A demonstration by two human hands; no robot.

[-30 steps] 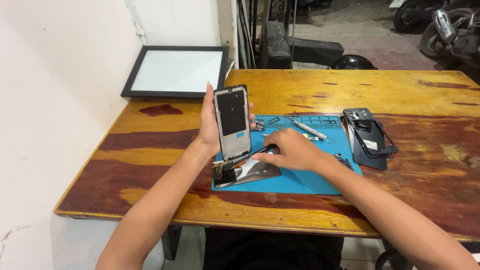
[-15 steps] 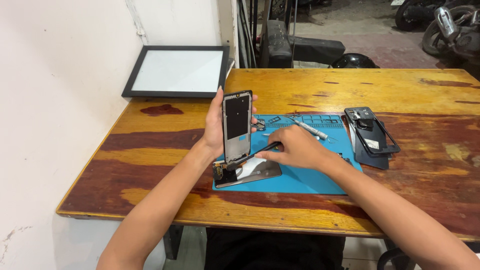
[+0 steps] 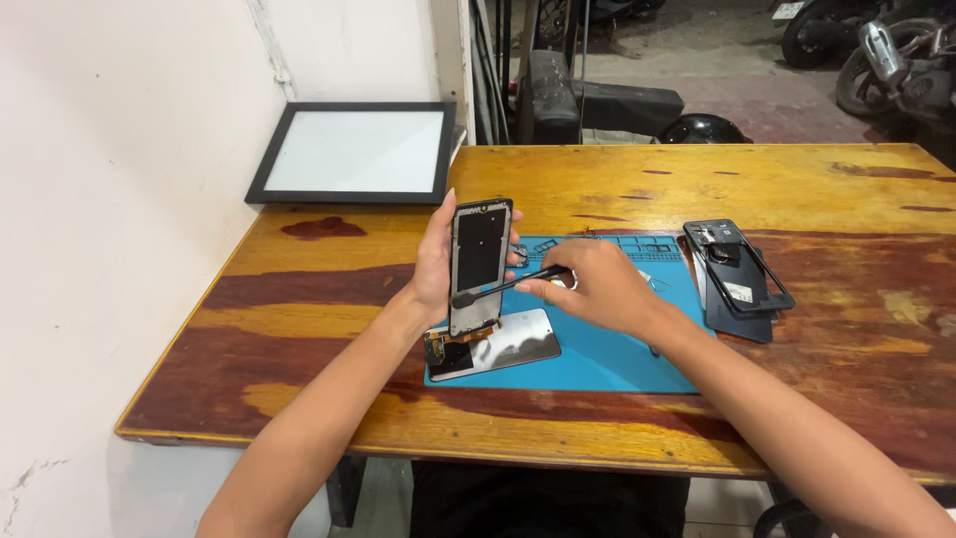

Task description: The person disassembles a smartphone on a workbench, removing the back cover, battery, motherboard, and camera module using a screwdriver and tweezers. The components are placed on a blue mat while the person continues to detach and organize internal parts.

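two bare forearms, no sleeves in view, perhaps a ring on the right hand point(image 3: 597, 289)

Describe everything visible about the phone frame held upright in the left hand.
The phone frame is a slim silvery-grey rectangle with a dark inner panel, held nearly upright above the blue mat. The left hand clasps its left edge. A black tool in the right hand touches its lower face. A flex links it to the screen below.
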